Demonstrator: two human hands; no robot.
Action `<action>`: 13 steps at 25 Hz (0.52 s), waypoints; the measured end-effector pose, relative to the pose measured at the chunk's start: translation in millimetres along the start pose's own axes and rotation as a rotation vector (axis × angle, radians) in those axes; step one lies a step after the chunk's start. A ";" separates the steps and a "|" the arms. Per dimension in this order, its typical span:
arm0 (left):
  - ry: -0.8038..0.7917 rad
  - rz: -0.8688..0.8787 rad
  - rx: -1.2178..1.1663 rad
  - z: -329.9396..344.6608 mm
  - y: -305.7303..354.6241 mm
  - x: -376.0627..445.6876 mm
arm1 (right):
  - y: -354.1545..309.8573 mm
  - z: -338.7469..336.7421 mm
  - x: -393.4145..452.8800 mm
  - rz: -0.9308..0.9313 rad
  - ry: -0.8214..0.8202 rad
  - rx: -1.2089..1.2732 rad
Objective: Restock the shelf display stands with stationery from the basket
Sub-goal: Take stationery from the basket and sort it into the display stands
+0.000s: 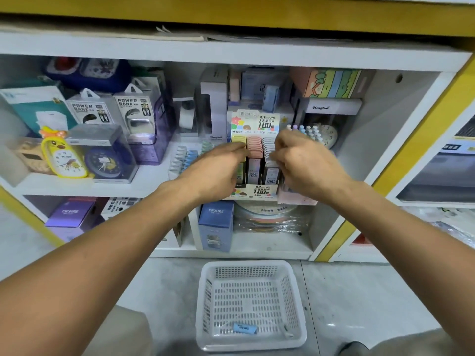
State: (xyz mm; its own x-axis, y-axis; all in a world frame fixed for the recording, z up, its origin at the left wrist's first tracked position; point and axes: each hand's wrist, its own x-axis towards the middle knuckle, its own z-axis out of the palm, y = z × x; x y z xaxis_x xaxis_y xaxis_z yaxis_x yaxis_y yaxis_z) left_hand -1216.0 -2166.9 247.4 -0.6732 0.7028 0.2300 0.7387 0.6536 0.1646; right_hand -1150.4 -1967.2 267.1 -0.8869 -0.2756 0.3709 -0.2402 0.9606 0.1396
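The left hand [218, 167] is touching the yellow row of the lead-refill display stand [257, 160] at the shelf's front edge, the right hand [302, 160] is pinching its white row, and the basket [250, 304] is sitting below on the floor.

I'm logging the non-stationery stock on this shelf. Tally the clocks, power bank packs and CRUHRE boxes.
Clocks: 3 (yellow duck clock, dark blue clock, pale clock)
Power bank packs: 2 (left pack, right pack)
CRUHRE boxes: 2 (purple box, blue box)
Total: 7
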 end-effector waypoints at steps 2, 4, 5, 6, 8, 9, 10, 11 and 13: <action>0.091 0.023 -0.009 -2.0 9.8 -6.8 | -11.3 -4.4 -6.0 0.007 0.053 0.077; 0.090 0.016 -0.031 5.6 18.6 -17.1 | -26.0 3.1 -17.5 0.090 0.021 0.243; 0.027 0.006 -0.048 17.4 23.5 -26.8 | -34.8 14.6 -29.4 0.133 -0.065 0.319; -0.071 -0.004 -0.053 33.8 27.6 -37.9 | -43.6 30.3 -43.5 0.167 -0.205 0.363; -0.308 -0.041 -0.034 74.8 31.5 -64.3 | -59.5 68.3 -77.4 0.201 -0.536 0.392; -0.426 -0.063 -0.012 96.8 31.7 -77.7 | -66.3 89.0 -94.8 0.205 -0.667 0.396; -0.521 -0.082 0.013 118.8 30.5 -90.1 | -72.7 110.3 -110.6 0.219 -0.760 0.414; -0.583 -0.097 0.032 139.3 27.9 -100.4 | -78.4 130.8 -124.5 0.239 -0.824 0.445; -0.665 -0.134 0.035 177.6 22.4 -117.0 | -90.9 173.6 -148.6 0.259 -0.911 0.477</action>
State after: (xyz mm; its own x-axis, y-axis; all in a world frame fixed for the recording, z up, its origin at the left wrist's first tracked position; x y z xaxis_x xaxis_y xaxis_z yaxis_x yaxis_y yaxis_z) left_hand -1126.8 -2184.6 53.8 -0.6450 0.6312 -0.4308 0.6535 0.7478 0.1172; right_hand -1065.3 -2007.5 39.9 -0.8469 -0.1206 -0.5179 0.0432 0.9551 -0.2932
